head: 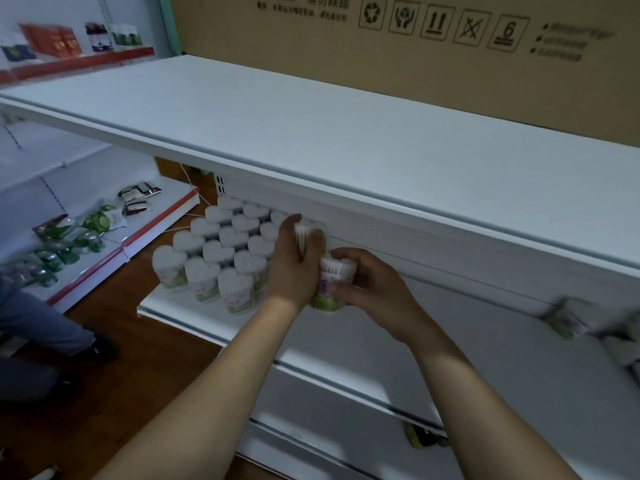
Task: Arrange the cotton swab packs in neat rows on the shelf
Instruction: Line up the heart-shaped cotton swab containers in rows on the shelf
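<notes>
Several heart-shaped cotton swab packs (221, 252) stand in neat rows at the left end of the middle white shelf (180, 315). My left hand (294, 261) grips one swab pack (304, 233) at the right edge of those rows, tilted on its side. Just to its right, my right hand (367, 280) holds a second swab pack (330, 284) upright above the shelf. More loose swab packs (568, 320) lie blurred at the shelf's far right.
A bare white upper shelf (311, 126) overhangs the packs, with a big cardboard box (415, 46) behind it. Left, another shelf unit (104, 251) holds green packets. A person's leg and shoe (52, 337) are on the wooden floor at lower left.
</notes>
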The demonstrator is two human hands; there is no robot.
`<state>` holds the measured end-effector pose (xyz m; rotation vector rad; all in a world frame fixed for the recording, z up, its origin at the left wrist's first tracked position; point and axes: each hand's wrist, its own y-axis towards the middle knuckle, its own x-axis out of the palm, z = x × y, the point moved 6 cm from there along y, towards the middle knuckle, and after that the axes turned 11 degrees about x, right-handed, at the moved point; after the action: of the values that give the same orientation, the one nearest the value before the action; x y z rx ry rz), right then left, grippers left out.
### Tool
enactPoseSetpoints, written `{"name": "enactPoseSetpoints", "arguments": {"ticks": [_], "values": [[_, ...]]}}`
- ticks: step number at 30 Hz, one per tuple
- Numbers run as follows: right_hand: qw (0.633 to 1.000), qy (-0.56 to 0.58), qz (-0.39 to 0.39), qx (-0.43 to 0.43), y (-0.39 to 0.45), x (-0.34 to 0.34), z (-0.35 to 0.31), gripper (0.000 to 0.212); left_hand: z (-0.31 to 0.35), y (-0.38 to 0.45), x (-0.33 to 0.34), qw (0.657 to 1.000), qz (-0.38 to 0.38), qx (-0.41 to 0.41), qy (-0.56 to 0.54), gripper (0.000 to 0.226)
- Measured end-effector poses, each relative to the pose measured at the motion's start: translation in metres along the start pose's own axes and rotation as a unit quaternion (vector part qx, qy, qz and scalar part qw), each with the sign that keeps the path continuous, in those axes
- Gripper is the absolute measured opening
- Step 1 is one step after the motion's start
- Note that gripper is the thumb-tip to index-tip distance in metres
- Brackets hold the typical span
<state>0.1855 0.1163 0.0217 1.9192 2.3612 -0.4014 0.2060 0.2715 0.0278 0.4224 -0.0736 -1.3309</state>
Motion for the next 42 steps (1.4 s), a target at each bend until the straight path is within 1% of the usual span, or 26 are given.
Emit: {"name": "enactPoseSetpoints", "arguments": {"ticks": [2,4,6,9,12,15,17,20,22,25,29,32,39,42], "values": [[1.000,-0.006,0.025,-0.003,0.007,0.006,-0.001,0.045,-0.006,0.012,-0.011,1.000,0.005,0.017,-0.006,0.049],[0.998,0.008,0.067,0.008,0.015,0.010,0.003,0.042,-0.011,0.023,-0.027,1.000,0.010,0.021,-0.019,0.050],[0.992,-0.049,0.114,0.015,0.024,0.017,0.009,0.043,-0.015,0.033,-0.045,0.999,0.007,0.016,-0.033,0.046],[0.969,-0.163,0.184,0.029,0.038,0.029,0.029,0.048,-0.023,0.046,-0.072,0.997,0.002,-0.003,-0.074,0.034],[0.945,-0.208,0.252,0.001,0.042,0.042,0.046,0.046,-0.037,0.057,-0.091,0.992,-0.016,-0.036,-0.122,0.035],[0.939,-0.200,0.280,0.009,0.046,0.057,0.058,0.051,-0.049,0.059,-0.101,0.986,-0.041,-0.066,-0.151,0.035],[0.931,-0.215,0.293,0.001,0.051,0.066,0.063,0.049,-0.053,0.059,-0.106,0.981,-0.052,-0.078,-0.168,0.033],[0.896,-0.302,0.326,-0.018,0.058,0.075,0.062,0.038,-0.055,0.057,-0.112,0.976,-0.069,-0.093,-0.183,0.027],[0.870,-0.351,0.346,-0.030,0.060,0.079,0.059,0.037,-0.056,0.057,-0.114,0.973,-0.089,-0.095,-0.188,0.024],[0.848,-0.406,0.339,-0.035,0.068,0.085,0.055,0.043,-0.057,0.055,-0.117,0.973,-0.112,-0.090,-0.183,0.023],[0.842,-0.459,0.283,0.010,0.082,0.087,0.050,0.052,-0.058,0.054,-0.118,0.974,-0.131,-0.084,-0.165,0.021],[0.833,-0.491,0.248,0.060,0.090,0.084,0.046,0.059,-0.059,0.053,-0.118,0.973,-0.129,-0.087,-0.170,0.022],[0.811,-0.534,0.209,0.117,0.102,0.084,0.042,0.068,-0.060,0.053,-0.116,0.972,-0.121,-0.102,-0.172,0.026],[0.811,-0.538,0.193,0.128,0.102,0.087,0.040,0.073,-0.062,0.051,-0.113,0.966,-0.117,-0.125,-0.192,0.027]]}}
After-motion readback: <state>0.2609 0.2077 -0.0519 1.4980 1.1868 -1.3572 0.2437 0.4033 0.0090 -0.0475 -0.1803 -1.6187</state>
